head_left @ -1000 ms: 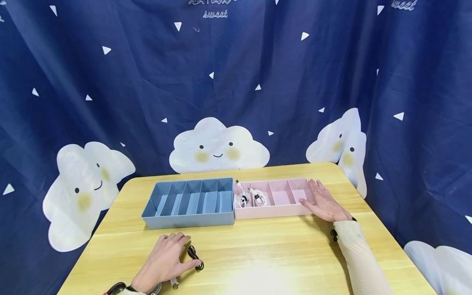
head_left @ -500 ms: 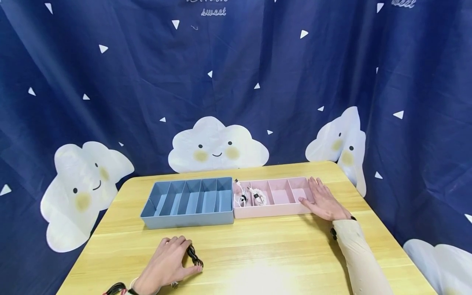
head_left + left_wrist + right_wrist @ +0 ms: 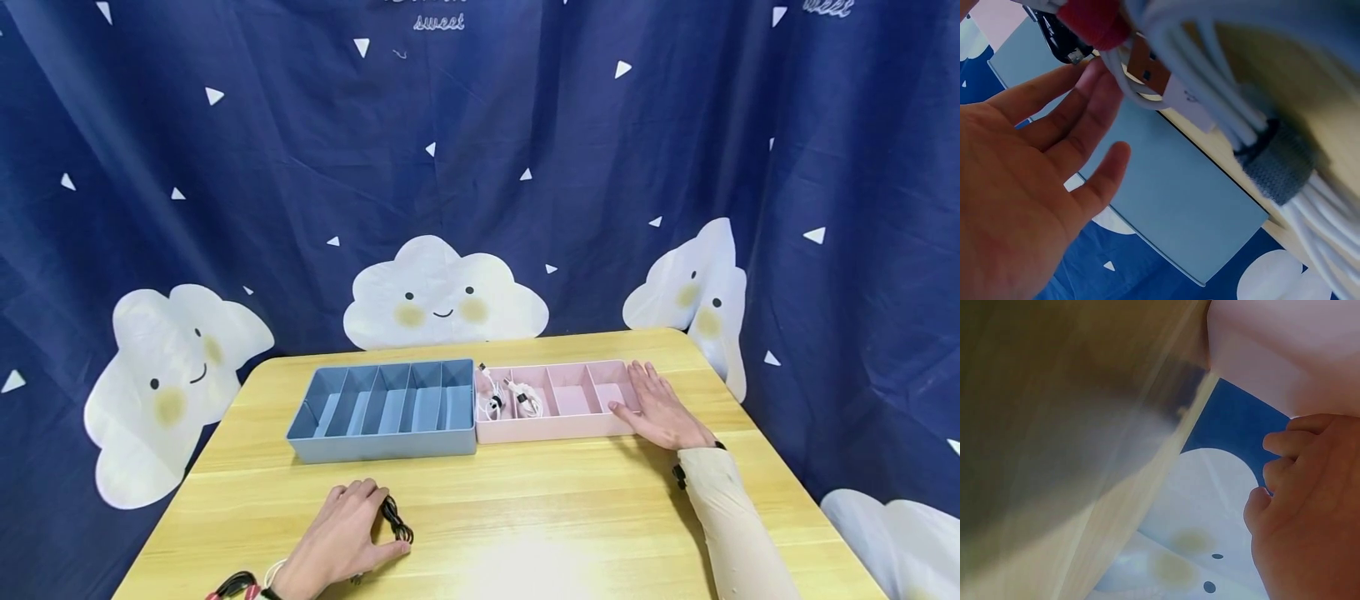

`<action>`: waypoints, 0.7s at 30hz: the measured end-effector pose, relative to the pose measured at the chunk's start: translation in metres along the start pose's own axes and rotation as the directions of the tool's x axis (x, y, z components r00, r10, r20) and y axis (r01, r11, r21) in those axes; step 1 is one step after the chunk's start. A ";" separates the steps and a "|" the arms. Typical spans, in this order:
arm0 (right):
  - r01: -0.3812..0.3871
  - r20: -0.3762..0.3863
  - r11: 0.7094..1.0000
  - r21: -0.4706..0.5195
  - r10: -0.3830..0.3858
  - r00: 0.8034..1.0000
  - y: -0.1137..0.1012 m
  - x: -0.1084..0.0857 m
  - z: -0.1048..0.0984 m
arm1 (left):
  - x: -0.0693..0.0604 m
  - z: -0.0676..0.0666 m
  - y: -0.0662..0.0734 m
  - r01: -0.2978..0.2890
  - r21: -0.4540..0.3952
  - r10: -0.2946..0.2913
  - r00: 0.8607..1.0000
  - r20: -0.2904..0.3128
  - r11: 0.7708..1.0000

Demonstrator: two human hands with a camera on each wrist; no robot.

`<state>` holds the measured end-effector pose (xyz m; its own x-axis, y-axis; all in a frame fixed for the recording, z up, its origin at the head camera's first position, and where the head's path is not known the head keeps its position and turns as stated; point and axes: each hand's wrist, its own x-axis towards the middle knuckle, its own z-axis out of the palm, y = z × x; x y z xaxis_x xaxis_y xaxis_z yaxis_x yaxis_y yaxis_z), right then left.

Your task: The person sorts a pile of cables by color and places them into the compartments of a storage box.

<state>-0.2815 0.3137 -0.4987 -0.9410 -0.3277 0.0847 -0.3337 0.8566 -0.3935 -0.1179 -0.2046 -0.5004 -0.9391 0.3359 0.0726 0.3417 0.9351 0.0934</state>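
Observation:
In the head view my left hand [image 3: 336, 537] is low over the table, pinching a black coiled cable [image 3: 397, 522] lengthwise between thumb and index finger. The left wrist view shows the fingers [image 3: 1075, 119] near a black cable with a metal plug [image 3: 1074, 55], partly covered by closer cables. My right hand [image 3: 663, 412] rests against the right end of the pink divided box [image 3: 555, 430], fingers extended along its end and thumb at its front rim. Two white cable bundles [image 3: 493, 403] [image 3: 528, 403] lie in its left compartments.
A blue divided box [image 3: 386, 448] stands directly left of the pink one, its compartments holding nothing. Beside my left wrist lie a black cable with red parts [image 3: 236, 585] and a white cable, partly hidden. A dark blue cloud-print curtain [image 3: 480, 167] hangs behind the table.
My left index finger and thumb have moved from beside the black cable onto its two ends and now pinch it. The right hand and both boxes have stayed in place.

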 end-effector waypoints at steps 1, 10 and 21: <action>0.003 -0.003 1.000 -0.002 -0.003 1.000 0.000 0.000 0.000 | 0.000 0.001 0.000 -0.012 0.004 0.012 1.000 -0.014 1.000; 0.013 -0.015 1.000 -0.007 -0.013 1.000 -0.002 0.000 0.000 | 0.000 0.004 0.001 -0.077 0.034 0.080 0.990 -0.116 0.996; 0.010 -0.012 1.000 0.001 -0.010 1.000 -0.001 0.001 0.000 | 0.001 0.008 0.002 -0.120 0.089 0.136 0.968 -0.209 0.989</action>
<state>-0.2815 0.3124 -0.4978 -0.9383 -0.3311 0.0996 -0.3427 0.8530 -0.3937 -0.1183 -0.2020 -0.5082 -0.8552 0.4294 0.2902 0.4475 0.8943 -0.0045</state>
